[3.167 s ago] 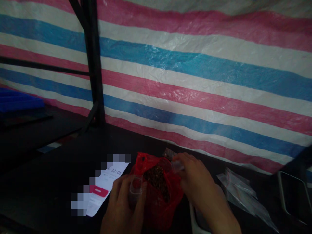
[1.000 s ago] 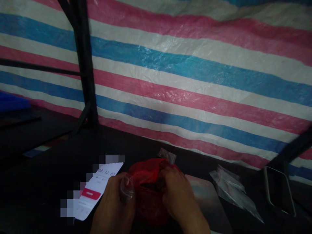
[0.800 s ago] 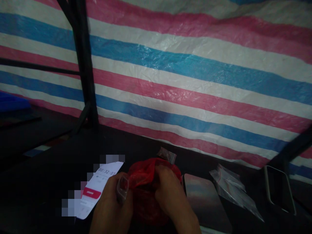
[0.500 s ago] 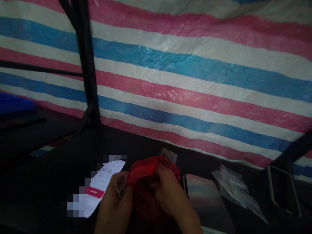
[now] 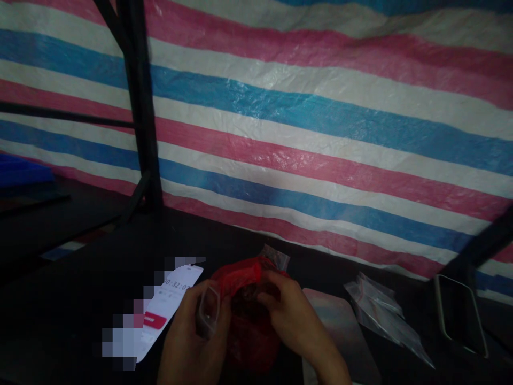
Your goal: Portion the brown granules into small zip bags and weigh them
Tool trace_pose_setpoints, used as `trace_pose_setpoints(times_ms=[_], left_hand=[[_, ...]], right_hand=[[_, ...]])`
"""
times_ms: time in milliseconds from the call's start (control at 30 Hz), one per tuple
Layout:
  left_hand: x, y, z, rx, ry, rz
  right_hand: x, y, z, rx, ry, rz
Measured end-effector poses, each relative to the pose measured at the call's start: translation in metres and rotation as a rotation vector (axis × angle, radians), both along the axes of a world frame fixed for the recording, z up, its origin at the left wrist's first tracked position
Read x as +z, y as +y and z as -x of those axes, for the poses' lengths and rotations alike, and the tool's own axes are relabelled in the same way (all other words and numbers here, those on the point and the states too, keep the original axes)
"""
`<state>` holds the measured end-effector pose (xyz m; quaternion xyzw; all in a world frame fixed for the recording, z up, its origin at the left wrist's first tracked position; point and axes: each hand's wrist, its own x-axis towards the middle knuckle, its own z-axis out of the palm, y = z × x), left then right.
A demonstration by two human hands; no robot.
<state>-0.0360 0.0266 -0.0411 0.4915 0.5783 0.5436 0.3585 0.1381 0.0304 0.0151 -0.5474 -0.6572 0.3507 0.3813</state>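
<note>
A red plastic bag (image 5: 252, 342) stands with its mouth open between my hands, dark contents showing dimly inside. My left hand (image 5: 196, 321) is closed around a small clear plastic bag (image 5: 209, 310), its opening facing up, beside the red bag's left rim. At the red bag's mouth, my right hand (image 5: 282, 302) has its fingers curled and pinched together over the dark contents. What those fingertips hold is too dim to make out. Behind the red bag lies a small zip bag (image 5: 277, 255) with something dark in it.
A lit phone (image 5: 168, 315) showing a timer lies to the left. On the right are a flat silver-grey device (image 5: 340, 331), several clear zip bags (image 5: 388, 310) and a dark-screened phone (image 5: 460, 315). A black metal frame (image 5: 140, 107) stands before the striped sheet (image 5: 300, 133).
My right hand has drawn slightly right and its fingers show more at the bag's mouth. The clear bag in my left hand now stands more upright and open. The view has shifted slightly.
</note>
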Motion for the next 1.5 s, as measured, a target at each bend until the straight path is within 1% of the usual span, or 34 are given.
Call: trace_pose_setpoints(times_ms=[133,200,267,333,433,567,667,733,833,900,1000,1067,1167,1233,1333,1400,1500], left_hand=[[-0.015,0.0,0.001,-0.042,0.126,0.002],[-0.018,0.001,0.002,-0.046,0.141,0.015],[-0.016,0.0,0.002,-0.049,0.152,0.049],[-0.013,-0.001,0.002,-0.056,0.166,0.073],[-0.009,-0.003,0.0,-0.085,0.187,0.061],[-0.002,-0.004,-0.005,-0.104,0.214,0.037],[0.004,-0.005,-0.008,-0.106,0.231,0.044],[0.008,-0.006,-0.01,-0.101,0.231,0.063],[0.007,-0.006,-0.009,-0.099,0.19,0.063],[0.004,-0.006,-0.007,-0.109,0.155,0.064],[-0.001,-0.006,-0.003,-0.086,0.15,0.073],[-0.003,-0.005,0.001,-0.058,0.167,0.095],[-0.006,-0.004,0.005,-0.06,0.22,0.151],[-0.008,-0.002,0.006,-0.048,0.273,0.125],[-0.012,0.0,0.005,-0.022,0.327,0.05],[-0.013,0.001,0.005,-0.043,0.315,0.055],[-0.012,0.001,0.004,-0.092,0.196,0.105]], right_hand=[[0.013,-0.006,-0.006,0.049,0.131,0.04],[0.017,-0.01,-0.007,0.075,0.195,0.08],[0.02,-0.014,-0.005,0.091,0.222,0.092],[0.022,-0.017,0.001,0.059,0.186,0.056],[0.025,-0.021,0.014,0.017,0.066,-0.045],[0.031,-0.023,0.028,0.081,-0.076,-0.139],[0.035,-0.024,0.032,0.138,-0.193,-0.204],[0.037,-0.024,0.033,0.143,-0.238,-0.239],[0.036,-0.024,0.033,0.131,-0.246,-0.243],[0.036,-0.024,0.029,0.107,-0.206,-0.231],[0.036,-0.025,0.017,0.026,-0.142,-0.22],[0.034,-0.026,0.008,-0.002,-0.173,-0.18],[0.024,-0.023,0.004,-0.013,-0.329,-0.066],[0.013,-0.017,0.009,-0.046,-0.419,-0.03],[-0.002,-0.008,0.019,-0.085,-0.468,-0.023],[-0.008,-0.003,0.023,-0.077,-0.466,-0.01],[-0.011,-0.002,0.024,-0.045,-0.431,-0.001]])
